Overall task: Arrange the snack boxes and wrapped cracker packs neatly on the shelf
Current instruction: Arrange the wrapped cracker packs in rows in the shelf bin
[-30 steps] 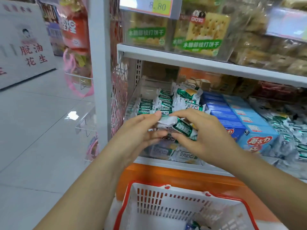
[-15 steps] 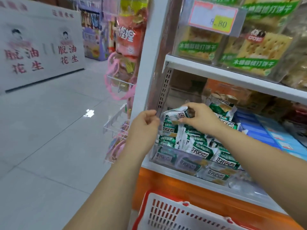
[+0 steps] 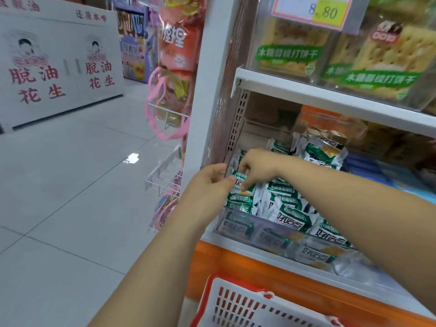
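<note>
We seat a cracker pack (image 3: 244,186)
Our right hand (image 3: 258,165) pinches it; left hand (image 3: 208,185) curled, hold unclear; shoving could topple the stacked packs (image 3: 290,208)

Single head-worn wide-angle view, looking forward and down, tilted; close to shelf (image 3: 330,97) at right; aisle floor (image 3: 70,185) stretches left; basket (image 3: 236,308) rim at bottom edge

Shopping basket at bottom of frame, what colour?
The basket has white slotted walls and a red rim; the head view is the only view.
</note>
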`<state>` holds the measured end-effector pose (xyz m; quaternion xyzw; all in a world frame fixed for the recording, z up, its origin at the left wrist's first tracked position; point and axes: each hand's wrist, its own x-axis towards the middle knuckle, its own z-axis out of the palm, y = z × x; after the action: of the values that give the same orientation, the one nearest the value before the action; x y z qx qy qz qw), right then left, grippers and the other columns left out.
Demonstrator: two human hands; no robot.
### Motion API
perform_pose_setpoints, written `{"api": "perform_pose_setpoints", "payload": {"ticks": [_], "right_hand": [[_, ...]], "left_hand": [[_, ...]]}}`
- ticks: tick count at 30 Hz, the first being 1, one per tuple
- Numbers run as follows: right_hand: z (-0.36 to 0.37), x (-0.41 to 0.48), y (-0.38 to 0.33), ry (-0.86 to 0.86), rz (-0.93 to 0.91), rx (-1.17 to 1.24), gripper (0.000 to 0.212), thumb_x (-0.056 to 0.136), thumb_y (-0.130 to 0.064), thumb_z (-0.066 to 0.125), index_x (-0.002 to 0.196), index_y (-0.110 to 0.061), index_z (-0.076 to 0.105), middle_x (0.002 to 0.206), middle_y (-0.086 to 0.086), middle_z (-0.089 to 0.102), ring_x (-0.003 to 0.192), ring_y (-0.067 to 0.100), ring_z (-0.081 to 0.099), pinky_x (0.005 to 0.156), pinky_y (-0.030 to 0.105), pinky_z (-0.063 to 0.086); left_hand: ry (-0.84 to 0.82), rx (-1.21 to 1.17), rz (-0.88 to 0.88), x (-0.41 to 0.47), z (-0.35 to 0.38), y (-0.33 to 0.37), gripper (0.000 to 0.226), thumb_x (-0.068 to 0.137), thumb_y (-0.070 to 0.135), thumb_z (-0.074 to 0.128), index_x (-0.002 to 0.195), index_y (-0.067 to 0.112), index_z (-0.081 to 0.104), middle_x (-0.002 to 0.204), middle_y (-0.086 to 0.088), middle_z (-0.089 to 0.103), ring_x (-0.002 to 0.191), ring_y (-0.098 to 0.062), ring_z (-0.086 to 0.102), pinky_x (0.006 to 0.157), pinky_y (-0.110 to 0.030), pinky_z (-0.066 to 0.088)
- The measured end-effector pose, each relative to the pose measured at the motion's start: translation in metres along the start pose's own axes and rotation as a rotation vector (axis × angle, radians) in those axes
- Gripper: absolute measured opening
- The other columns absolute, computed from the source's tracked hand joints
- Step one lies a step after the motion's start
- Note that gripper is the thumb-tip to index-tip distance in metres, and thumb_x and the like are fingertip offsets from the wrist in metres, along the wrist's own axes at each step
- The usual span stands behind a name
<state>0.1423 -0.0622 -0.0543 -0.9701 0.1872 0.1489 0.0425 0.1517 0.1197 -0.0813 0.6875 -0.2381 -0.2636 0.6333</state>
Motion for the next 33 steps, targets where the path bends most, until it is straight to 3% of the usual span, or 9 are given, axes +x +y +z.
{"api": "perform_pose_setpoints", "payload": {"ticks": [3, 8, 14, 17, 21, 24, 28, 31, 33], "right_hand": [[0.003, 0.003, 0.001, -0.118, -0.018, 0.066, 0.043, 0.08, -0.03, 0.074, 0.11, 0.0, 0.065, 0.087, 0.004, 0.065, 0.066, 0.011, 0.058, 0.058, 0.02, 0.045], [-0.004, 0.005, 0.008, -0.225, -0.06, 0.075, 0.032, 0.09, -0.024, 0.063, 0.121, -0.015, 0.064, 0.102, -0.008, 0.065, 0.089, 0.008, 0.061, 0.076, 0.021, 0.045], [-0.005, 0.015, 0.017, 0.101, -0.056, 0.231, 0.031, 0.086, -0.017, 0.068, 0.117, -0.014, 0.066, 0.106, -0.001, 0.066, 0.091, 0.016, 0.063, 0.075, 0.025, 0.052], [0.001, 0.025, 0.014, 0.042, -0.022, 0.158, 0.037, 0.083, -0.022, 0.072, 0.118, -0.013, 0.064, 0.107, 0.001, 0.065, 0.087, 0.018, 0.064, 0.058, 0.019, 0.048], [0.003, 0.035, 0.011, -0.056, 0.009, 0.047, 0.036, 0.082, -0.028, 0.072, 0.113, -0.012, 0.066, 0.106, 0.001, 0.065, 0.089, 0.018, 0.063, 0.073, 0.028, 0.052], [0.006, 0.038, 0.006, -0.111, 0.034, -0.076, 0.031, 0.086, -0.022, 0.067, 0.11, -0.004, 0.064, 0.097, 0.006, 0.063, 0.075, 0.018, 0.058, 0.067, 0.028, 0.049], [0.005, 0.034, 0.001, -0.079, 0.035, -0.179, 0.018, 0.087, -0.021, 0.065, 0.081, -0.005, 0.058, 0.074, 0.007, 0.054, 0.061, 0.018, 0.051, 0.056, 0.026, 0.043], [-0.004, 0.021, 0.006, -0.004, 0.027, -0.146, 0.033, 0.085, -0.02, 0.067, 0.105, 0.006, 0.062, 0.105, 0.023, 0.063, 0.083, 0.034, 0.061, 0.072, 0.039, 0.049], [-0.011, 0.007, 0.01, 0.081, -0.003, -0.142, 0.036, 0.088, -0.02, 0.064, 0.116, 0.001, 0.061, 0.118, 0.02, 0.062, 0.094, 0.03, 0.061, 0.081, 0.037, 0.05]], "left_hand": [[-0.006, 0.018, -0.001, 0.0, 0.0, 0.0, 0.04, 0.095, 0.026, 0.054, 0.135, 0.028, 0.048, 0.111, 0.012, 0.051, 0.103, -0.008, 0.049, 0.088, -0.027, 0.037], [-0.008, 0.04, -0.001, -0.001, 0.001, 0.0, 0.041, 0.095, 0.028, 0.054, 0.136, 0.03, 0.046, 0.115, 0.012, 0.051, 0.107, -0.009, 0.049, 0.091, -0.027, 0.037], [-0.006, 0.042, -0.004, -0.002, 0.001, 0.0, 0.041, 0.095, 0.029, 0.054, 0.136, 0.03, 0.046, 0.12, 0.01, 0.052, 0.108, -0.009, 0.05, 0.091, -0.027, 0.037], [-0.01, 0.04, -0.008, -0.002, 0.001, 0.001, 0.04, 0.095, 0.029, 0.054, 0.135, 0.03, 0.047, 0.121, 0.009, 0.052, 0.106, -0.009, 0.049, 0.09, -0.027, 0.037], [-0.019, 0.029, -0.014, -0.001, 0.0, 0.0, 0.04, 0.095, 0.028, 0.053, 0.135, 0.03, 0.047, 0.117, 0.011, 0.05, 0.105, -0.007, 0.048, 0.091, -0.027, 0.037], [-0.021, 0.033, -0.014, -0.001, -0.001, -0.001, 0.039, 0.095, 0.028, 0.053, 0.134, 0.031, 0.047, 0.117, 0.011, 0.051, 0.103, -0.007, 0.048, 0.092, -0.027, 0.037], [-0.033, 0.011, -0.02, -0.001, -0.001, -0.001, 0.04, 0.096, 0.027, 0.053, 0.135, 0.03, 0.047, 0.112, 0.013, 0.048, 0.101, -0.006, 0.047, 0.091, -0.026, 0.036], [-0.038, 0.01, -0.024, -0.001, -0.002, -0.002, 0.041, 0.095, 0.029, 0.054, 0.135, 0.031, 0.047, 0.118, 0.012, 0.048, 0.107, -0.008, 0.048, 0.095, -0.028, 0.039], [-0.037, 0.024, -0.022, -0.002, -0.003, -0.001, 0.041, 0.095, 0.029, 0.054, 0.135, 0.031, 0.047, 0.121, 0.011, 0.049, 0.11, -0.009, 0.048, 0.096, -0.029, 0.039]]}}
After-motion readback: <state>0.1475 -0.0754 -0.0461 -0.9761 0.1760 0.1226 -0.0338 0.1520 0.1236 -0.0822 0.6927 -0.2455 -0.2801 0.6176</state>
